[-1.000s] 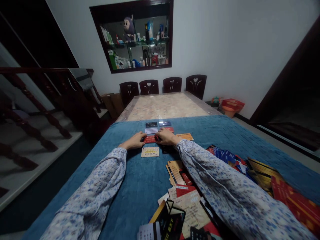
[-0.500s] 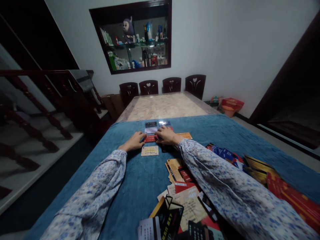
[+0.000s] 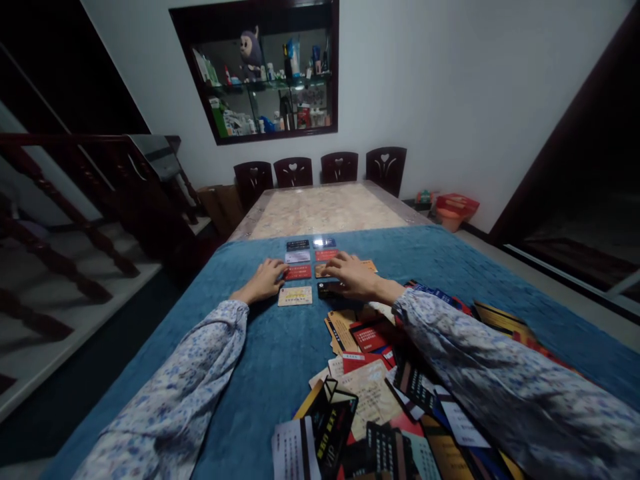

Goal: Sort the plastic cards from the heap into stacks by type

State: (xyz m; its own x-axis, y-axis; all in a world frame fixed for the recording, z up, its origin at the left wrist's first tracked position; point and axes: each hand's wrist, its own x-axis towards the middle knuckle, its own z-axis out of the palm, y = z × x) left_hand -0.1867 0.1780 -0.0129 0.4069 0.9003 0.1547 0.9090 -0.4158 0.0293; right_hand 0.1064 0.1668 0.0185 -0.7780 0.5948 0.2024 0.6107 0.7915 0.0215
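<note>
Two columns of cards lie on the blue cloth. In the left column are a black card, a pale card, a red card and a cream card. My left hand rests with bent, parted fingers at the red card's left edge. My right hand is over the right column, fingers spread, partly covering an orange card and a black card. Beyond its fingertips lie another red card and a blue card.
A loose heap of mixed cards spreads across the near cloth, partly under my right forearm. More cards lie at the right. Bare marble tabletop and several dark chairs are beyond.
My right hand has moved right, off the left column's red card, and its fingers have spread. My left hand has barely moved. The view has shifted slightly.
</note>
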